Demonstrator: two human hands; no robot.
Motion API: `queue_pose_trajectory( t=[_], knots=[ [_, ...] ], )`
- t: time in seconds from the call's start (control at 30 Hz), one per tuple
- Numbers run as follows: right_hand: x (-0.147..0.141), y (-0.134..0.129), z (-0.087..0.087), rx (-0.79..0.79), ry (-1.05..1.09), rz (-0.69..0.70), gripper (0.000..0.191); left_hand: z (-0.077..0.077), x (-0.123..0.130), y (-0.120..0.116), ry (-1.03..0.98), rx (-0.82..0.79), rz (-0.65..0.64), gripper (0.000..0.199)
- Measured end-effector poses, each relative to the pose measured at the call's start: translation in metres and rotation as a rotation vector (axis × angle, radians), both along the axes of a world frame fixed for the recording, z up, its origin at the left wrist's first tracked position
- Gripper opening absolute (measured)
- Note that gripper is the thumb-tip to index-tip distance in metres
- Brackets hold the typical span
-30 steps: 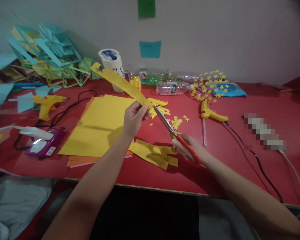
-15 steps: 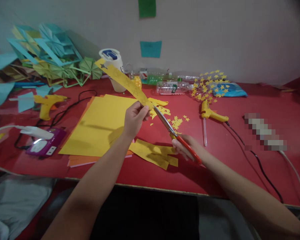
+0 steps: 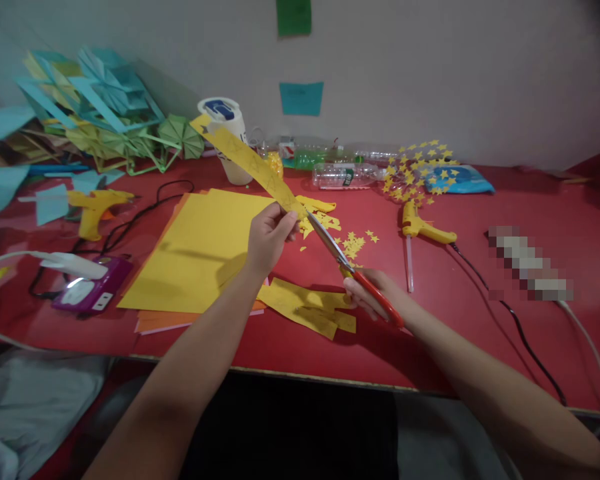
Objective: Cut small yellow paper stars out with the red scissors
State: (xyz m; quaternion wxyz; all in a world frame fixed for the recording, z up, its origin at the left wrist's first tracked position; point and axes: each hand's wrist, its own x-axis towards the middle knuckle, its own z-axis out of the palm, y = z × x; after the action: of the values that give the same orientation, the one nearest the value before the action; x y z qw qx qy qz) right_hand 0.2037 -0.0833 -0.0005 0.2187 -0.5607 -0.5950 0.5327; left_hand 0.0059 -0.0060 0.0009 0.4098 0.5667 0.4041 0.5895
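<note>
My left hand [image 3: 273,237] pinches the lower end of a long yellow paper strip [image 3: 247,160] with star outlines drawn on it. The strip slants up to the left, in front of a white cup [image 3: 237,175]. Closed round the red handles of the scissors [image 3: 377,297] is my right hand [image 3: 373,293]. The blade tips meet the strip's end beside my left fingertips. Below lie more yellow strips [image 3: 305,310] and, beyond the scissors, small cut stars [image 3: 353,245] and yellow scraps.
Yellow sheets [image 3: 195,247] lie left on the red table [image 3: 300,363]. Glue guns [image 3: 95,207] sit at both sides, near a purple power strip [image 3: 93,287]. Plastic bottles [image 3: 345,176], a star bunch [image 3: 420,167] and paper shapes [image 3: 110,87] stand at the back.
</note>
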Motion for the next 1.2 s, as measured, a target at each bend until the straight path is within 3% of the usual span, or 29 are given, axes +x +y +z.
queue_pose_trajectory(
  t=[0.27,0.53,0.9,1.2],
  knots=[
    [0.004,0.002,-0.003,0.006,0.022,0.012,0.046,0.002,0.0,0.001,-0.001,-0.011,-0.008,0.016],
    [0.004,0.002,0.004,-0.014,0.006,0.027,0.051,0.006,-0.013,0.007,0.043,-0.037,-0.106,0.013],
    [0.01,0.004,-0.008,0.018,-0.012,0.064,0.049,0.007,-0.019,0.008,0.104,-0.036,-0.157,0.013],
    [0.008,0.005,0.0,-0.01,-0.066,0.087,0.05,0.012,-0.024,0.008,0.14,-0.074,-0.197,0.013]
  ],
)
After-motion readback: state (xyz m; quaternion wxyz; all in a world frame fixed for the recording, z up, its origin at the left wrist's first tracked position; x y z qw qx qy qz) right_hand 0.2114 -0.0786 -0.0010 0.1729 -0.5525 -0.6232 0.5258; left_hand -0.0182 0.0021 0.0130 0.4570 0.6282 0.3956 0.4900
